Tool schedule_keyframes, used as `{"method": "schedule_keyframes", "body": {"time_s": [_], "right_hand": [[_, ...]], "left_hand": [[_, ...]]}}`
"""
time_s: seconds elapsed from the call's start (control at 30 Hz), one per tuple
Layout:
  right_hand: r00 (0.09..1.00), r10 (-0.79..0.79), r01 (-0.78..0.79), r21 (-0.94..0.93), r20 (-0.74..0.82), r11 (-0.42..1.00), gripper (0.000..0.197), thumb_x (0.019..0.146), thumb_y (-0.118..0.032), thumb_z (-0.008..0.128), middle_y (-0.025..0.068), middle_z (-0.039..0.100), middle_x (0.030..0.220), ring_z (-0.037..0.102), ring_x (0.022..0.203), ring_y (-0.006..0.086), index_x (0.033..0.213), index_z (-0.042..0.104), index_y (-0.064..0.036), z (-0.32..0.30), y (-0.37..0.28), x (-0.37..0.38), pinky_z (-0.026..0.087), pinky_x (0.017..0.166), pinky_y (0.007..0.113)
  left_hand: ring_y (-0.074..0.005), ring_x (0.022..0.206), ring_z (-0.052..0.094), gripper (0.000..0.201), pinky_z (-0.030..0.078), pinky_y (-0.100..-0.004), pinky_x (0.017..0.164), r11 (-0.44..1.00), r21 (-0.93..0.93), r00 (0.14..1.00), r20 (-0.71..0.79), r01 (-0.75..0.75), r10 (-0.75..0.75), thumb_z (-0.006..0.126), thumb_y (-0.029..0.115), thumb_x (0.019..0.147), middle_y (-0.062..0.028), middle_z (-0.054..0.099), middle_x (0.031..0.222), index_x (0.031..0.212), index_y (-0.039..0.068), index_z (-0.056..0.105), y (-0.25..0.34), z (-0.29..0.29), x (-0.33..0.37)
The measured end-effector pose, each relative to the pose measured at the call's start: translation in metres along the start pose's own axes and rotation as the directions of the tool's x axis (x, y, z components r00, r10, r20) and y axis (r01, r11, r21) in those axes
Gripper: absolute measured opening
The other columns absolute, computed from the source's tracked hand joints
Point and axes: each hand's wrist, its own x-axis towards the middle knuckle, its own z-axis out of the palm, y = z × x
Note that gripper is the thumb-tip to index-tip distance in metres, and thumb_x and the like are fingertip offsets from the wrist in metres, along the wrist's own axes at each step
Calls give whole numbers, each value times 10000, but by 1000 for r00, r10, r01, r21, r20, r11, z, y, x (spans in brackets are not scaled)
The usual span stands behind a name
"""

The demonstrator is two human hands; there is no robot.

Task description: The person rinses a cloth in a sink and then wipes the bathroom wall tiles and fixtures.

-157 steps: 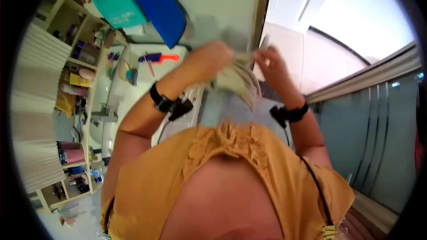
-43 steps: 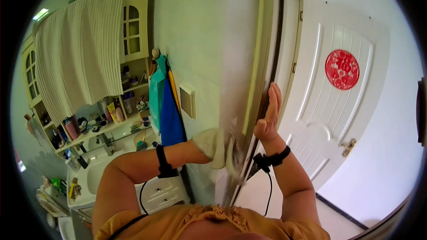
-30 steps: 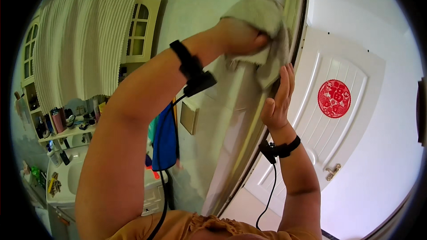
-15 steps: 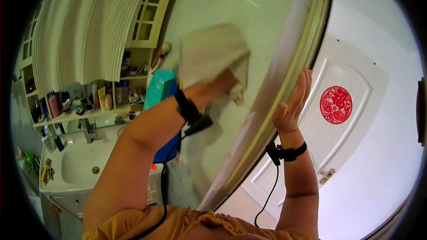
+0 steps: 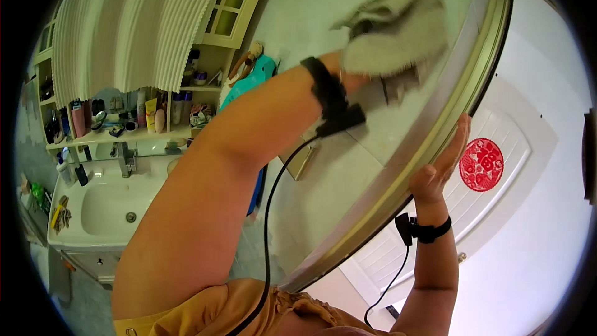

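Pale tiled wall [image 5: 345, 180], cloth [image 5: 398, 40] over left hand [image 5: 354, 80], grip hidden, right hand [image 5: 439, 167] flat

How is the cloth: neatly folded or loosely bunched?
Loosely bunched: the cloth lies in uneven creases over most of the left hand, its edges irregular; blur hides finer detail.

Pleated cream curtain [image 5: 137, 28], ten o'clock, hanging beside a cabinet door [image 5: 235, 14] with arched panes, eleven o'clock. Below it I see a shelf [image 5: 118, 138], half past nine, with a yellow tube [image 5: 151, 115] standing among bottles. White washbasin [image 5: 107, 211], between eight and nine, with a metal faucet [image 5: 128, 162] at its back edge. White panelled door [image 5: 516, 158], three o'clock, bearing a round red ornament [image 5: 482, 165].
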Motion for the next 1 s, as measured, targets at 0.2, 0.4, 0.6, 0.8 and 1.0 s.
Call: {"method": "schedule_keyframes", "body": {"time_s": [0.2,0.4,0.6,0.8,1.0], "right_hand": [[998,60,-60,-17,1,998,920,951,-711,227,238,325,1525,278,1432,416,1487,271,36,-4,-4,3,208,1173,514],[998,62,-62,2,0,998,909,955,-700,239,240,344,1510,287,1425,423,1466,300,49,-3,-7,6,218,1171,514],[998,39,-40,-6,-39,999,883,961,-684,265,240,377,1483,306,1414,425,1452,329,47,-1,-7,6,222,1169,520],[999,2,-2,0,-42,1000,856,971,-664,276,241,381,1480,315,1410,423,1461,323,36,-3,-5,7,222,1168,524],[997,36,-34,33,-72,999,891,962,-686,261,249,381,1479,314,1410,425,1461,318,51,-5,-2,2,214,1169,522]], "left_hand": [[-364,1162,520,447,403,-430,1016,889,35,890,6,456,-456,544,334,914,-176,550,1267,1289,91,548,-93,17,-8],[-365,1124,551,426,422,-437,990,792,-2,791,47,611,-610,516,363,951,-172,591,1226,1268,84,565,-103,22,-85],[-364,1094,575,418,437,-442,971,789,-72,790,135,610,-598,498,379,975,-169,623,1193,1254,77,576,-41,3,-146],[-353,1101,566,419,428,-432,983,958,-156,960,182,240,-211,535,329,935,-163,613,1200,1270,78,562,60,0,-141],[-341,1108,558,440,420,-423,996,990,-135,993,106,-37,52,572,279,896,-158,602,1207,1286,79,549,63,-12,-80]]}}
